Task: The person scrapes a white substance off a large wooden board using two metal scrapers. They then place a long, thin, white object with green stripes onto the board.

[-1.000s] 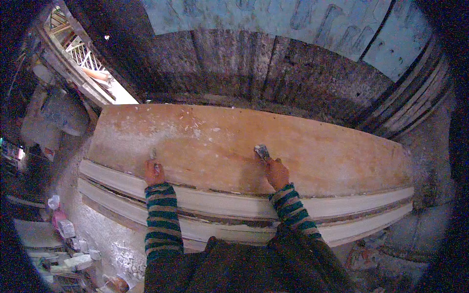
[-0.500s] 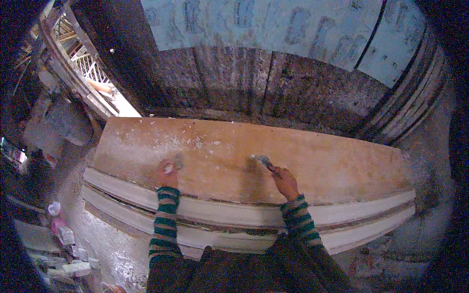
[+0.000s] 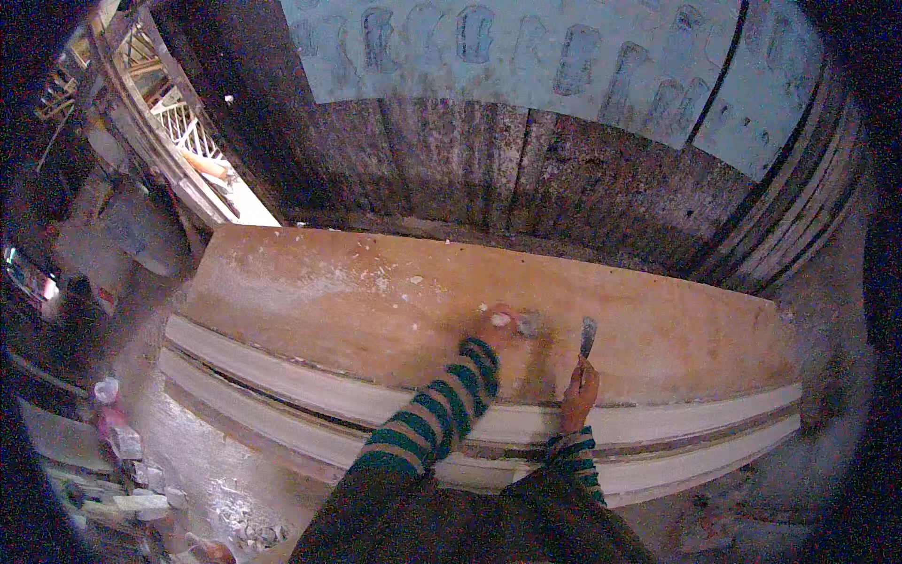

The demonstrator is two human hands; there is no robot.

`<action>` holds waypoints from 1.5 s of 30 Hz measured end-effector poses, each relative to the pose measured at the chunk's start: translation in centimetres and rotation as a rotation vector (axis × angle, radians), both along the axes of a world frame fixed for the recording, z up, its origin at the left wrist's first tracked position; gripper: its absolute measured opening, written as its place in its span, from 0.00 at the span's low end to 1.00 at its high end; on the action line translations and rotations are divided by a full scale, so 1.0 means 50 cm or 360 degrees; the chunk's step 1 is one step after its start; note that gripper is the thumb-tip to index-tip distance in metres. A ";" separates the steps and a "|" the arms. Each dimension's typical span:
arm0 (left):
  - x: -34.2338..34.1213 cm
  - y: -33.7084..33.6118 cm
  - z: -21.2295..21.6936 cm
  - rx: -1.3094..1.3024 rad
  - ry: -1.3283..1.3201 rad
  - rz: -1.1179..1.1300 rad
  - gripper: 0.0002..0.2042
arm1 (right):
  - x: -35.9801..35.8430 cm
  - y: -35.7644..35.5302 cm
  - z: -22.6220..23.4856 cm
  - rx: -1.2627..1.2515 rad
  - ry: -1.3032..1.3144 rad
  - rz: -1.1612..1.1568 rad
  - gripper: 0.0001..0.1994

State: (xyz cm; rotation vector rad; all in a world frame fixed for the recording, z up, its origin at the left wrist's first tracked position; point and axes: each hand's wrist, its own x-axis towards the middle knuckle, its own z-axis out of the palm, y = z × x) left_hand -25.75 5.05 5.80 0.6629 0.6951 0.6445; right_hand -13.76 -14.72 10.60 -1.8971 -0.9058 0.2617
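Note:
My right hand (image 3: 580,395) grips a putty knife (image 3: 588,336) by its handle, with the blade pointing up and away from me. Over the middle of a wooden board (image 3: 676,338), my left hand (image 3: 498,324) is closed and blurred by motion. From its fingers a flat grey blade-like piece (image 3: 529,324) sticks out toward the right; its exact kind is unclear. A pale patch shows on the hand. White flecks and smears are spread over the board's left half.
Two long pale mouldings (image 3: 282,381) run along the near side of the board. Beyond it rises a stained wall (image 3: 451,160) with a pale blue upper part (image 3: 526,47). Whitish lumps and cluttered items (image 3: 141,479) lie on the floor at lower left.
My left hand has swept right, from the board's left part to its middle. My right hand has shifted right and nearer to me, and its putty knife now points more upright.

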 end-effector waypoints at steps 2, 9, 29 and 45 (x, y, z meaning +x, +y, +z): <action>-0.107 0.049 0.017 -0.0783 -0.0621 0.0034 0.14 | 0.008 -0.005 -0.004 0.0082 0.0016 -0.0051 0.14; -0.614 0.153 0.004 0.1251 0.2205 0.1045 0.07 | 0.023 0.012 -0.034 0.0258 0.0046 0.0117 0.13; -0.503 0.201 -0.052 0.1259 0.0688 -0.0081 0.07 | -0.032 0.028 0.017 -0.0007 0.0088 0.0150 0.13; -0.835 0.189 0.031 0.1671 0.1135 0.0993 0.07 | -0.474 0.170 0.096 -0.0890 -0.0513 0.0577 0.12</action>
